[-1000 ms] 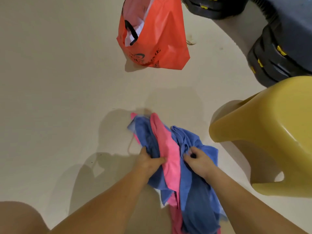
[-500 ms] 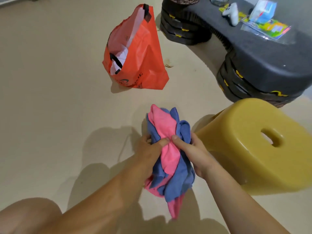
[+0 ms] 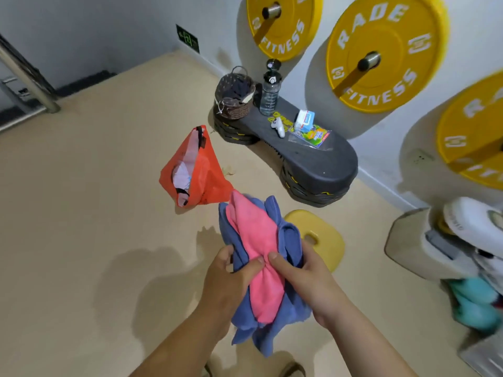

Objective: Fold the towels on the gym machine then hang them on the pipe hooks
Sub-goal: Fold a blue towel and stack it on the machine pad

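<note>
The yellow weight plates (image 3: pixel 386 54) on the wall read "RADE FITNESS".

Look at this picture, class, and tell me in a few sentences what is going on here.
A person's left hand and right hand grip a bunched bundle of towels, pink among blue, held up above the floor. Nothing is folded yet, and no hooks are in view. An orange bag lies on the floor beyond, and a yellow stool stands just behind the bundle.
</note>
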`<state>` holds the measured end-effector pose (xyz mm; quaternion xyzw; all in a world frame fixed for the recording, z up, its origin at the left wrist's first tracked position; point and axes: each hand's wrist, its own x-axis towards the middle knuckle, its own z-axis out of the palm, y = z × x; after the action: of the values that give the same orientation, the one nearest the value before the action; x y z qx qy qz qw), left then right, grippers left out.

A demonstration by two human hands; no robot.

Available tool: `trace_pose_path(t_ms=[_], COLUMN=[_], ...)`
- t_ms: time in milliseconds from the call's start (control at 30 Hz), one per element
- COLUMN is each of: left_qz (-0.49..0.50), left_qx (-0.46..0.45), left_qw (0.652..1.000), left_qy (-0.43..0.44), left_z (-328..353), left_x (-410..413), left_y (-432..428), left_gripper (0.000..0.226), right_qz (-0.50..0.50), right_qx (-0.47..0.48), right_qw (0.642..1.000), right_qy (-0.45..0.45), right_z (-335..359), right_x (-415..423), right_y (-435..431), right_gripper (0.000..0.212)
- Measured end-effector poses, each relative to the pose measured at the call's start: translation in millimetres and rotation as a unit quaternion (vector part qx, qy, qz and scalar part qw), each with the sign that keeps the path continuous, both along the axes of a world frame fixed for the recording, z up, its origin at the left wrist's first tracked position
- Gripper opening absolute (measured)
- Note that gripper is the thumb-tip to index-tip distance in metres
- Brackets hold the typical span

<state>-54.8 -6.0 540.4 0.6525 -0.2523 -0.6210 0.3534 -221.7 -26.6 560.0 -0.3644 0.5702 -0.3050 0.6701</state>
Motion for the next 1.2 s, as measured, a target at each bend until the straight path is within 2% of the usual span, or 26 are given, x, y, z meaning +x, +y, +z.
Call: trace_pose_path(t_ms=[167,300,400,567,633,733,867,1000,1033,1100,1200], left_qz=[-0.091,-0.193,-0.298,-0.449,-0.484,-0.542,-0.635,-0.670,-0.684,-0.706,-0.725], left_qx=[-0.005,0.009,0.005,-0.069,-0.112,-0.161,-0.253,-0.281,-0.288,-0.295,-0.284], left_qw=[0.995,0.980,0.954,0.890,0.867,0.824,0.729,0.686,0.668,0.642,0.626], left_qy=[0.034,0.053,0.038,0.043,0.041,0.032,0.023,0.051,0.055,0.054,0.035], left_z=[146.6,197.1,220.4,256.2,263.3,269.5,288.9,285.8,282.3,279.9,278.8], left_x=[-27.1,-54.7,-78.7,-138.8,-166.7,-208.6,-256.8,-302.5,-312.2,-328.5,-350.3], left_y=[58.2,111.4,157.9,250.6,296.4,377.9,510.9,642.6,670.7,717.4,764.8], left_gripper=[0.021,0.021,0.020,0.022,0.038,0.065,0.056,0.067,0.061,0.049,0.051], right_qz=[-0.112,-0.195,-0.293,-0.443,-0.478,-0.541,-0.611,-0.659,-0.659,-0.633,-0.598], right_qx=[0.013,0.010,0.014,0.030,0.031,-0.011,-0.048,-0.040,-0.030,-0.003,0.019], right_qw=[0.992,0.979,0.952,0.889,0.867,0.824,0.764,0.701,0.694,0.706,0.718], right_qy=[0.061,0.065,0.088,0.110,0.137,0.170,0.203,0.269,0.288,0.320,0.357], right_z=[144.3,208.6,230.5,263.4,271.9,282.6,290.3,288.4,288.3,289.6,291.4], right_x=[-42.6,-69.1,-80.6,-102.9,-114.0,-128.9,-147.6,-171.0,-175.8,-185.2,-207.3], right_y=[78.4,160.9,246.6,398.1,458.4,553.2,688.0,820.7,849.3,896.2,945.5], right_gripper=[0.028,0.032,0.030,0.027,0.034,0.020,0.029,0.041,0.041,0.039,0.039])
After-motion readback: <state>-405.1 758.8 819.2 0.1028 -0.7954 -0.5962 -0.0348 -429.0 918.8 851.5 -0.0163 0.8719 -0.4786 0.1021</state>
